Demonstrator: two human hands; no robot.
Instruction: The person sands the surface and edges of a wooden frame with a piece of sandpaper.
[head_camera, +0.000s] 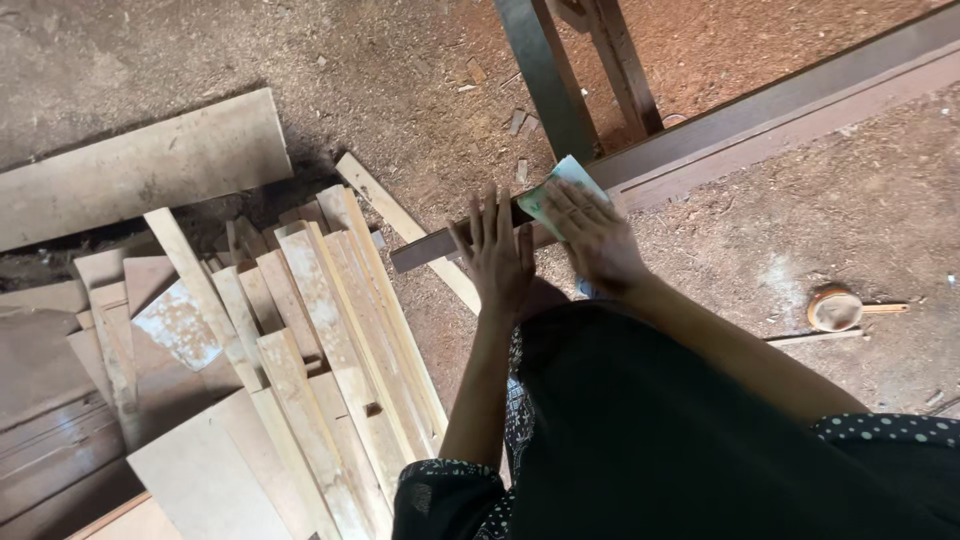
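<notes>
Wooden strip (700, 130): left hand (497, 255) flat, fingers spread; right hand (592, 232) pressing green sheet (555, 183).

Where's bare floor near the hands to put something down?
Free: sawdust floor right of the right hand, between the long dark wooden beam and the round wooden tool. Also the floor above the beam's near end, left of the metal legs. Crowded: stacked wood strips left of the left hand.

Dusty floor (380, 80) bears wooden slats (320, 330) and a board (140, 165).
</notes>
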